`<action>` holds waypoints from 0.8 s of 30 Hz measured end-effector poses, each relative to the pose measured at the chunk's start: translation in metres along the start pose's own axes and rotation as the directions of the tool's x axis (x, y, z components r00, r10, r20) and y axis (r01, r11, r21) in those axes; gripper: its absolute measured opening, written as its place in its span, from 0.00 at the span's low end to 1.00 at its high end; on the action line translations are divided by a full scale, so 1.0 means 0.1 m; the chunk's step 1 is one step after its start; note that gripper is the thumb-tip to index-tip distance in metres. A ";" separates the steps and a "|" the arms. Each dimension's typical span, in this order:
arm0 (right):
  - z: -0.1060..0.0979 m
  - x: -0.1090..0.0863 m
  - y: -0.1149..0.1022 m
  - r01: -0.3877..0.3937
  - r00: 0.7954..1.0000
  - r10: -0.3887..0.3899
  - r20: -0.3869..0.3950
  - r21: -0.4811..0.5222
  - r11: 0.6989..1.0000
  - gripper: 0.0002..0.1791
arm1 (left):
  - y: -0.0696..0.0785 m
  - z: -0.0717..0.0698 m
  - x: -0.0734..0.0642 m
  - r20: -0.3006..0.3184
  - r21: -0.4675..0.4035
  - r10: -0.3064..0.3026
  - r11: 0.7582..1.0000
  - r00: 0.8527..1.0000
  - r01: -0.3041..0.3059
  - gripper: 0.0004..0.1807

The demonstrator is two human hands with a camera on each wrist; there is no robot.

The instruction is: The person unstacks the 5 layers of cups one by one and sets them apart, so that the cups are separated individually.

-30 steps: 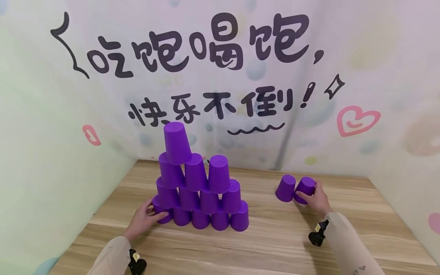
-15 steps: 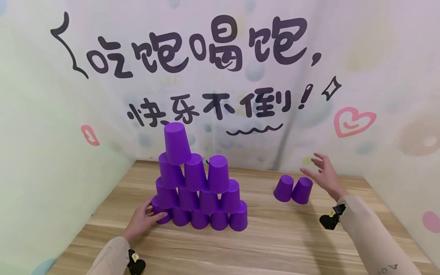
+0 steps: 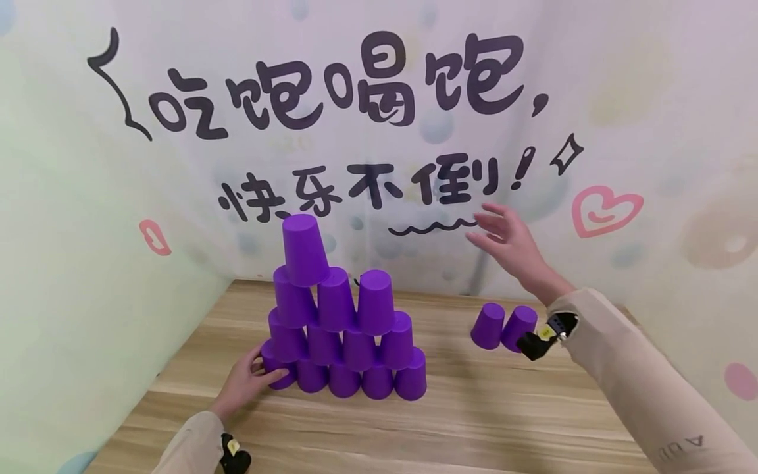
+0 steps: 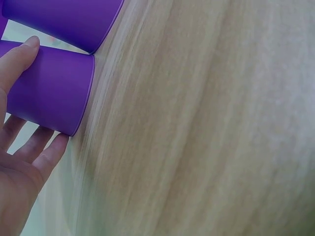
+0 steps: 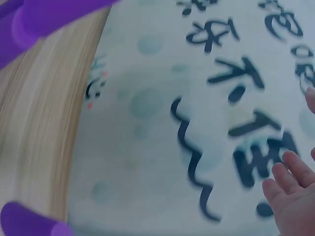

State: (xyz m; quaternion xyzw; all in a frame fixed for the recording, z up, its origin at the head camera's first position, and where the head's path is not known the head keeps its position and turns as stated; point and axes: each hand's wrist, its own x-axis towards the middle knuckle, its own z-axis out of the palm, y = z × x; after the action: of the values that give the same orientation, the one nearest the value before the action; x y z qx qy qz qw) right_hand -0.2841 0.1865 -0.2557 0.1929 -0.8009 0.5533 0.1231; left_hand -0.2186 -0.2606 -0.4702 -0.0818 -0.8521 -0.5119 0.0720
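Observation:
Purple cups, all upside down, form a stepped pyramid (image 3: 342,342) on the wooden table in the head view. Its upper rows hold three cups and, at the very top left, a single cup (image 3: 304,250). My left hand (image 3: 244,382) holds the leftmost bottom-row cup (image 4: 54,91), thumb on one side and fingers on the other, as the left wrist view shows. High over the table, right of the pyramid, my right hand (image 3: 509,247) hovers with spread fingers and nothing in it. Below it stand two loose purple cups, one (image 3: 488,326) beside the other (image 3: 521,322).
Behind the wooden table (image 3: 379,434) hangs a pale backdrop (image 3: 367,145) with large black lettering and pink hearts. A pale green wall panel (image 3: 71,263) borders the left side. Each wrist carries a small black camera (image 3: 233,454).
The right hand has let go of the right loose cup, risen off it and moved left toward the pyramid, empty. The left hand has stayed on its cup.

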 end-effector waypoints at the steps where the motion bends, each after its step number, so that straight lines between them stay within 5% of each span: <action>1: 0.07 0.03 -0.07 0.008 1.000 -0.009 0.026 0.007 1.000 0.34 | 0.00 0.00 0.00 -0.001 -0.001 -0.002 1.000 1.000 0.002 0.33; 11: 0.78 0.25 -0.59 0.075 0.973 -0.073 0.219 -0.001 0.997 0.33 | 0.02 0.00 -0.02 -0.002 -0.011 -0.003 1.000 1.000 0.003 0.33; 24: 1.46 0.44 -0.98 0.069 0.939 -0.095 0.331 0.090 0.994 0.33 | 0.00 0.01 -0.03 -0.011 -0.011 0.002 1.000 1.000 -0.002 0.33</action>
State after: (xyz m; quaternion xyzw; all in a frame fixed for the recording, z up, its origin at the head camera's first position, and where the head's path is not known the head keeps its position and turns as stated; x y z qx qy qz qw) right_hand -0.2774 0.0122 -0.2074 0.3219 -0.7795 0.5373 0.0004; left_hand -0.2161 -0.2599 -0.4708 -0.0801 -0.8489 -0.5168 0.0768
